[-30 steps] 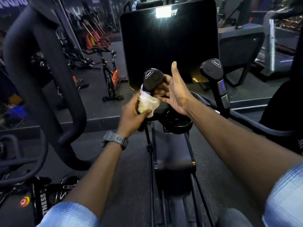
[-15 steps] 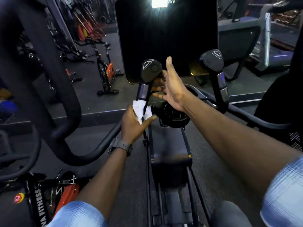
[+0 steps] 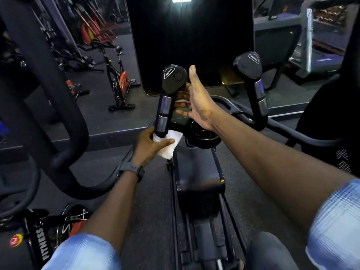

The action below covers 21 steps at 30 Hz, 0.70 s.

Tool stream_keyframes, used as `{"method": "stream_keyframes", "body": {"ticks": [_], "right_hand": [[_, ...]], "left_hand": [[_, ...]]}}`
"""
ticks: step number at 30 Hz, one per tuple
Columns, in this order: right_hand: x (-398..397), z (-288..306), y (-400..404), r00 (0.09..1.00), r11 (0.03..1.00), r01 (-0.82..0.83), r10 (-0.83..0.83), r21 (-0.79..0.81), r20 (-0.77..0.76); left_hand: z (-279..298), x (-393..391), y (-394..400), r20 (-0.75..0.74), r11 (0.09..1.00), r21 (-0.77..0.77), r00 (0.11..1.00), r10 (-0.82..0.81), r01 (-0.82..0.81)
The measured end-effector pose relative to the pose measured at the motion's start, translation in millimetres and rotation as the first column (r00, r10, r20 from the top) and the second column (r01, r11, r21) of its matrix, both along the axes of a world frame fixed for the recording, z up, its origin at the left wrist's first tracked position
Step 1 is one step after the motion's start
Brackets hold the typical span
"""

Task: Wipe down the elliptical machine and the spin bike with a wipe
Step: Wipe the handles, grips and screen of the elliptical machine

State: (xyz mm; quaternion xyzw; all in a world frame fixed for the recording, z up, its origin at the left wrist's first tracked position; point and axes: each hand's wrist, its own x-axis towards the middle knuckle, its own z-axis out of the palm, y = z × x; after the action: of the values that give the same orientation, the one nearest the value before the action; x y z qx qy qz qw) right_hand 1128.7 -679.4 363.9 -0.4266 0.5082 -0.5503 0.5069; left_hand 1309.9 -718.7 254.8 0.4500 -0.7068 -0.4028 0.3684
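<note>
I stand on the black elliptical machine [image 3: 198,180], facing its dark console screen [image 3: 191,41]. My left hand [image 3: 150,145] is closed on a white wipe [image 3: 168,145], wrapped around the bottom of the left inner handle [image 3: 165,106]. My right hand [image 3: 198,102] rests against the inner side of that handle just below its rounded top, fingers spread and thumb up. The right inner handle [image 3: 255,82] stands untouched. A spin bike [image 3: 118,82] with an orange flywheel stands on the floor at the back left.
A thick curved moving arm [image 3: 58,106] of the elliptical sweeps across the left. A round cup holder [image 3: 202,133] sits below the console. Another machine marked FITNESS [image 3: 39,242] is at the bottom left, a treadmill [image 3: 303,55] at the back right.
My left hand has slid the wipe down the left handle, from just under its rounded top to its base. My right hand stayed against the handle.
</note>
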Motion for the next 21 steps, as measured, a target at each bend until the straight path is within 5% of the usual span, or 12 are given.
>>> {"method": "stream_keyframes", "body": {"ticks": [2, 8, 12, 15, 18, 21], "right_hand": [[-0.2, -4.0, -2.9, 1.000, 1.000, -0.010, 0.010, -0.007, 0.000], [1.5, -12.9, -8.1, 0.999, 0.999, -0.035, 0.035, 0.016, 0.030], [2.2, -14.9, -9.0, 0.999, 0.999, -0.053, 0.053, -0.004, 0.010], [0.4, -16.9, -10.6, 0.998, 0.998, -0.060, 0.060, 0.014, 0.025], [1.8, -22.6, -13.9, 0.998, 0.997, -0.062, 0.062, 0.039, 0.006], [-2.8, -26.4, -8.9, 0.998, 0.998, -0.048, 0.049, 0.029, -0.044]], "left_hand": [[-2.2, -12.6, -5.1, 0.000, 0.999, 0.029, 1.000, -0.014, 0.014], [-43.7, -31.3, -0.3, -0.025, 0.934, -0.031, 0.935, 0.355, -0.355], [-41.7, -42.8, 3.8, -0.108, 0.902, -0.020, 0.898, 0.427, -0.432], [-26.7, -49.9, 12.6, -0.280, 0.912, -0.055, 0.883, 0.377, -0.407], [-29.4, -42.3, 12.1, -0.282, 0.948, -0.067, 0.917, 0.282, -0.312], [-39.5, -33.5, 6.6, -0.288, 0.972, 0.079, 0.928, 0.235, -0.222]]}}
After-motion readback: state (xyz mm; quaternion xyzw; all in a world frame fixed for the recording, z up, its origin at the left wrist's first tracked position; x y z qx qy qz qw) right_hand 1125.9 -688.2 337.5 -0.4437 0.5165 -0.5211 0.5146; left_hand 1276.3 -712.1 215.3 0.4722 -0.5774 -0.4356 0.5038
